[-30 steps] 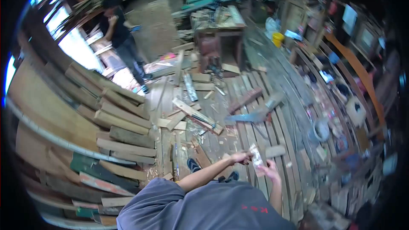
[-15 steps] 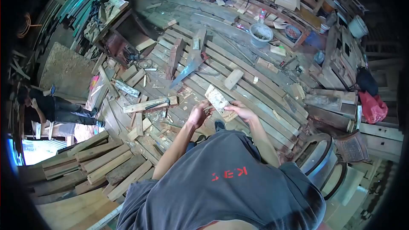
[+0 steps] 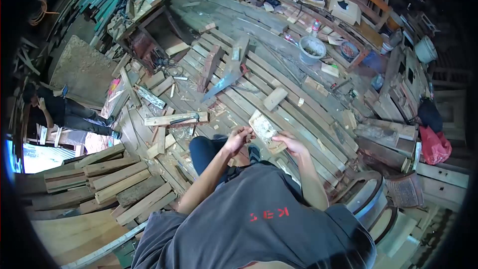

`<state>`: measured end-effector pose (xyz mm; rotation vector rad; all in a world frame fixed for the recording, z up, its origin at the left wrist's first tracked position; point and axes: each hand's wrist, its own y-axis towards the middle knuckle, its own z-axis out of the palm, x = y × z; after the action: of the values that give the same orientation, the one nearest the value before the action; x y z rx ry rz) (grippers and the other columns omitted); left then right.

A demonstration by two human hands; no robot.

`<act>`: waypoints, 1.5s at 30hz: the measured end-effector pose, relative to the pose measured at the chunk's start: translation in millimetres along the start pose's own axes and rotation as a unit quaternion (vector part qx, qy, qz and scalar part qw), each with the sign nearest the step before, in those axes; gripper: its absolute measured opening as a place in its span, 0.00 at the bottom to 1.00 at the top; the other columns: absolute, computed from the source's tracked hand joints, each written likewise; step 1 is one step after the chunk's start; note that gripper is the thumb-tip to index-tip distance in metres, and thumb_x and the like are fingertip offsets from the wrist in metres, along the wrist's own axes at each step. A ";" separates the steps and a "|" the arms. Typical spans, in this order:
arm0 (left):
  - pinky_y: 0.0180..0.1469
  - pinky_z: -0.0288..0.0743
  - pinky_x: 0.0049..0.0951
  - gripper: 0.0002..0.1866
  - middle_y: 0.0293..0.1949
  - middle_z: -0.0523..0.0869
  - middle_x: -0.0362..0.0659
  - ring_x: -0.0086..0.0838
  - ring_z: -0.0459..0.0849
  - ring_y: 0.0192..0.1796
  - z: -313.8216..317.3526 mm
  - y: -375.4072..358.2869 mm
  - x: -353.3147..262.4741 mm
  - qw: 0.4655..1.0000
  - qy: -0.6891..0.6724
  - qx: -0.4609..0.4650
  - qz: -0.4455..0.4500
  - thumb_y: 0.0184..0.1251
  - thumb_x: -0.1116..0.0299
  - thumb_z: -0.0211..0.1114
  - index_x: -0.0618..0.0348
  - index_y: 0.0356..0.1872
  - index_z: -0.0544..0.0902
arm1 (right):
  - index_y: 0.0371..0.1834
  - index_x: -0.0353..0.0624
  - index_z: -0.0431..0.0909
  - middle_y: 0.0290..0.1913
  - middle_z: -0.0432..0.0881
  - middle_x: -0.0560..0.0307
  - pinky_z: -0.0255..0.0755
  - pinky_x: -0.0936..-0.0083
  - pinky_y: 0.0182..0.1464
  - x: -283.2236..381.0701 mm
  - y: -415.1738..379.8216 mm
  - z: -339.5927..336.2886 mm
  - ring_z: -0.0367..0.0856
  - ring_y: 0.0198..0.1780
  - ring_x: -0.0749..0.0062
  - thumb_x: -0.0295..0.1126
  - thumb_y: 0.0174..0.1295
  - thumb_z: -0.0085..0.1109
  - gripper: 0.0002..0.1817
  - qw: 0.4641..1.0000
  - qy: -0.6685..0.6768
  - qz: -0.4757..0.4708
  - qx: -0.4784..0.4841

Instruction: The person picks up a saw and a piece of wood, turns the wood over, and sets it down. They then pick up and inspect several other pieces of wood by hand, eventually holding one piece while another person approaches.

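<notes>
A small pale wooden block (image 3: 262,126) with a rough, whitish face is in front of my body. My right hand (image 3: 293,145) grips its lower right corner, thumb on top. At the block's left edge is my left hand (image 3: 237,141), its fingers pinched together; whatever they pinch is too small to make out. Beyond the hands, a plain chunky piece of wood (image 3: 275,98) lies on the slatted planks (image 3: 303,119). A handsaw (image 3: 222,85) with a reddish handle rests farther left on the planks.
At left, a dark-handled tool (image 3: 185,118) lies on a timber piece among wood scraps. Stacked boards (image 3: 122,174) stand lower left. A person (image 3: 64,112) is at far left. Buckets (image 3: 312,50) and a red bag (image 3: 434,144) are to the right.
My left leg has swung out into view on the left. My left hand has come closer to the block's edge with its fingers pinched. The block has shifted slightly right and down.
</notes>
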<state>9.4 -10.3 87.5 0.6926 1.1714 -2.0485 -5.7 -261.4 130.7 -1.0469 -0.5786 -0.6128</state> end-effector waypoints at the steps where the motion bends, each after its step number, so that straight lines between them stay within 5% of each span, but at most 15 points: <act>1: 0.41 0.73 0.23 0.10 0.36 0.82 0.37 0.22 0.82 0.39 1.9 -1.9 -2.2 1.000 0.001 -0.010 -0.002 0.71 0.61 0.59 0.57 0.42 0.78 | 0.58 0.28 0.69 0.50 0.80 0.50 0.73 0.73 0.53 -2.4 4.3 -2.9 0.80 0.51 0.68 0.34 0.56 0.67 0.31 1.000 0.008 0.002 0.007; 7: 0.42 0.74 0.23 0.09 0.35 0.81 0.35 0.22 0.82 0.40 2.6 2.3 -10.8 0.999 0.029 -0.030 0.023 0.72 0.61 0.59 0.55 0.41 0.78 | 0.44 0.33 0.80 0.39 0.84 0.55 0.73 0.77 0.47 -11.8 36.1 7.0 0.82 0.42 0.73 0.36 0.57 0.65 0.18 0.998 0.003 -0.045 -0.032; 14: 0.45 0.71 0.24 0.07 0.34 0.80 0.34 0.23 0.81 0.42 20.3 45.8 -23.6 0.998 0.031 0.054 -0.019 0.72 0.61 0.59 0.50 0.38 0.77 | 0.45 0.36 0.80 0.39 0.84 0.57 0.72 0.78 0.45 -5.9 8.7 -3.8 0.82 0.41 0.73 0.36 0.57 0.64 0.17 0.983 0.115 -0.078 -0.116; 15: 0.44 0.70 0.24 0.07 0.34 0.79 0.33 0.23 0.80 0.42 26.4 58.0 -21.7 0.993 0.057 0.096 -0.024 0.72 0.60 0.58 0.50 0.38 0.77 | 0.52 0.37 0.78 0.45 0.83 0.56 0.72 0.76 0.48 -4.3 -2.0 -13.5 0.81 0.45 0.74 0.39 0.57 0.64 0.22 0.984 0.109 -0.072 -0.118; 18: 0.42 0.70 0.23 0.09 0.33 0.80 0.32 0.20 0.81 0.40 55.5 88.4 -16.8 0.984 0.082 0.141 -0.075 0.71 0.57 0.59 0.48 0.34 0.77 | 0.48 0.40 0.78 0.43 0.82 0.62 0.66 0.74 0.55 5.7 -31.2 -26.7 0.77 0.51 0.76 0.40 0.58 0.63 0.19 0.952 0.156 -0.036 -0.263; 22: 0.39 0.69 0.23 0.10 0.31 0.78 0.32 0.22 0.81 0.37 94.0 139.8 -13.7 0.976 0.128 0.129 -0.121 0.70 0.57 0.61 0.47 0.33 0.74 | 0.52 0.42 0.77 0.48 0.81 0.62 0.63 0.70 0.59 -46.6 -36.1 -109.1 0.75 0.54 0.72 0.41 0.60 0.61 0.20 0.886 0.267 -0.169 -0.340; 28: 0.29 0.66 0.19 0.15 0.25 0.76 0.32 0.18 0.78 0.29 149.0 227.0 -13.6 0.955 0.233 0.114 -0.141 0.63 0.57 0.69 0.47 0.24 0.73 | 0.54 0.41 0.77 0.52 0.80 0.59 0.68 0.66 0.56 -39.0 -66.5 -178.7 0.76 0.53 0.69 0.39 0.61 0.62 0.21 0.838 0.317 -0.166 -0.413; 32: 0.32 0.67 0.19 0.15 0.33 0.82 0.32 0.15 0.78 0.31 195.7 281.3 -19.7 0.937 0.272 0.132 -0.173 0.63 0.50 0.67 0.50 0.35 0.79 | 0.54 0.39 0.77 0.48 0.82 0.58 0.70 0.68 0.54 18.9 -53.9 -205.9 0.79 0.51 0.68 0.40 0.63 0.60 0.20 0.856 0.282 -0.149 -0.408; 33: 0.34 0.68 0.19 0.21 0.40 0.84 0.33 0.15 0.78 0.33 205.2 297.9 -20.8 0.927 0.279 0.159 -0.194 0.64 0.45 0.63 0.51 0.44 0.80 | 0.54 0.39 0.77 0.48 0.82 0.58 0.70 0.69 0.54 17.0 -39.6 -226.8 0.79 0.51 0.68 0.40 0.63 0.59 0.20 0.869 0.266 -0.150 -0.390; 36: 0.35 0.69 0.20 0.23 0.41 0.85 0.35 0.17 0.78 0.35 248.9 325.9 -49.2 0.911 0.244 0.222 -0.249 0.65 0.44 0.62 0.51 0.49 0.80 | 0.53 0.36 0.78 0.47 0.83 0.56 0.71 0.72 0.53 55.9 -22.1 -252.6 0.80 0.49 0.69 0.39 0.64 0.58 0.20 0.906 0.216 -0.117 -0.345; 41: 0.37 0.72 0.23 0.21 0.37 0.83 0.34 0.20 0.79 0.35 321.8 359.9 -87.7 0.929 0.164 0.190 -0.271 0.67 0.47 0.62 0.52 0.50 0.79 | 0.54 0.34 0.78 0.48 0.82 0.55 0.70 0.74 0.53 181.0 -13.5 -267.2 0.78 0.48 0.73 0.41 0.65 0.58 0.22 0.954 0.104 -0.068 -0.273; 44: 0.42 0.74 0.28 0.25 0.41 0.80 0.38 0.23 0.79 0.42 342.6 375.9 -98.0 0.940 0.218 0.141 -0.221 0.63 0.49 0.67 0.57 0.52 0.75 | 0.56 0.35 0.77 0.48 0.82 0.56 0.69 0.77 0.51 217.8 -13.1 -285.2 0.77 0.48 0.75 0.42 0.65 0.58 0.23 0.960 0.015 -0.010 -0.280; 45: 0.46 0.77 0.30 0.39 0.53 0.78 0.48 0.29 0.79 0.49 346.0 382.9 -108.0 0.935 0.200 0.179 -0.234 0.60 0.49 0.70 0.66 0.64 0.66 | 0.55 0.36 0.77 0.47 0.83 0.56 0.70 0.77 0.49 239.0 -17.7 -285.1 0.77 0.46 0.76 0.42 0.65 0.58 0.23 0.964 -0.001 -0.007 -0.264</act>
<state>330.2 -427.5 120.9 1.1367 1.2877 -2.6497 189.1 -571.8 197.5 -1.5442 -0.4299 -0.8022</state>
